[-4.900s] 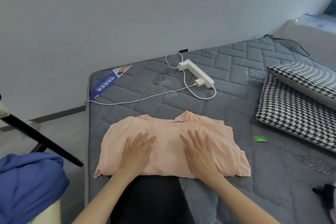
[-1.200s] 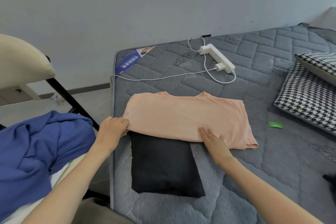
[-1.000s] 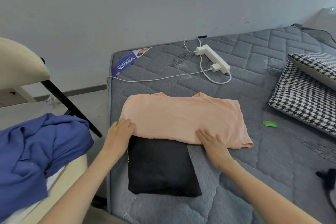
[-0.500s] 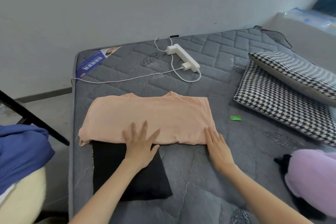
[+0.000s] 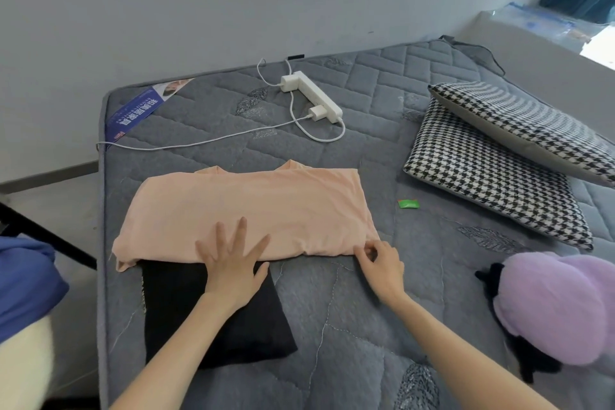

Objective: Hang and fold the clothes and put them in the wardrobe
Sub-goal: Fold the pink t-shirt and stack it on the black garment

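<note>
The peach shirt (image 5: 253,210) lies folded into a wide band across the middle of the grey quilted mattress (image 5: 349,309), collar toward the wall. From my feed, starting at the far left, a blue garment (image 5: 23,283) is bunched off the edge of the bed. Next comes a folded black garment (image 5: 186,309), its far edge tucked under the shirt's near edge. My left hand (image 5: 233,270) rests flat where the two overlap, its fingers (image 5: 241,230) straight and spread on the peach cloth, the palm over the black one. Farther back near the wall, a white power strip (image 5: 312,95) sits with a charger plugged in and a cable trailing left. My right hand (image 5: 382,270) is at the shirt's near right corner, thumb and fingertips (image 5: 364,248) pinching the hem. Just right of the shirt lies a small green packet (image 5: 408,204), then two houndstooth pillows (image 5: 492,176), one leaning on the other, and a purple plush (image 5: 562,306) at the near right.
</note>
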Demonstrator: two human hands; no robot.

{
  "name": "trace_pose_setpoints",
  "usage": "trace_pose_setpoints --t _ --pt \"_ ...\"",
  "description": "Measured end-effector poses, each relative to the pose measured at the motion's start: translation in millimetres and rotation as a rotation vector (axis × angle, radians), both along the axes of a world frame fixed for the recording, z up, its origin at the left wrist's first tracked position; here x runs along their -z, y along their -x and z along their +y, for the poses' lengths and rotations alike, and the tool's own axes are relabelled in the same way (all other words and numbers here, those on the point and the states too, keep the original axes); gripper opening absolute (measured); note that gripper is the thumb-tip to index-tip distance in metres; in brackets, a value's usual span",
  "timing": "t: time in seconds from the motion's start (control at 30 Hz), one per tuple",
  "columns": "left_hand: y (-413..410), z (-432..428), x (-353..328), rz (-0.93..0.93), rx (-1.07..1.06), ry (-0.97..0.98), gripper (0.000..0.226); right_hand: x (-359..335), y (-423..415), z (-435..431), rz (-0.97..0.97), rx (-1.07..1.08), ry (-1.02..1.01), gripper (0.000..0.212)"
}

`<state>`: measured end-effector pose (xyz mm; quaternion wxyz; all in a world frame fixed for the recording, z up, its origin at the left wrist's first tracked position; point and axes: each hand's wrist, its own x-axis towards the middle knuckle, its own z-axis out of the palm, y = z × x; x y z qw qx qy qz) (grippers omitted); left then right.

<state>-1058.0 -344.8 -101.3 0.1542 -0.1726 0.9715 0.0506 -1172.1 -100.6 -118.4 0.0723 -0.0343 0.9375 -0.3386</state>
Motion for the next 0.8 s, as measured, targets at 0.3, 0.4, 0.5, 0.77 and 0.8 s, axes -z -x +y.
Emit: trace_pose_setpoints --t 0.3,0.4,0.5,0.77,0.8 --pt "-1 -1 -2 -0.001 0.012 -0.002 0.055 -4 2 6 -0.041 0.220 0.217 0.014" --pt "-2 0 -3 -0.007 0.023 -0.005 0.055 0 5 7 -0.106 0.224 0.146 0.015" --pt "-3 0 -5 -0.014 0.024 -0.004 0.056 3 12 5 -0.156 0.221 0.103 0.013" --pt "-4 3 -3 0.002 0.021 0.017 0.057 -9 26 -4 -0.155 0.313 0.172 0.041" --pt "-4 3 -2 0.007 0.020 0.018 0.057 -11 31 -8 -0.188 0.296 0.172 0.045"
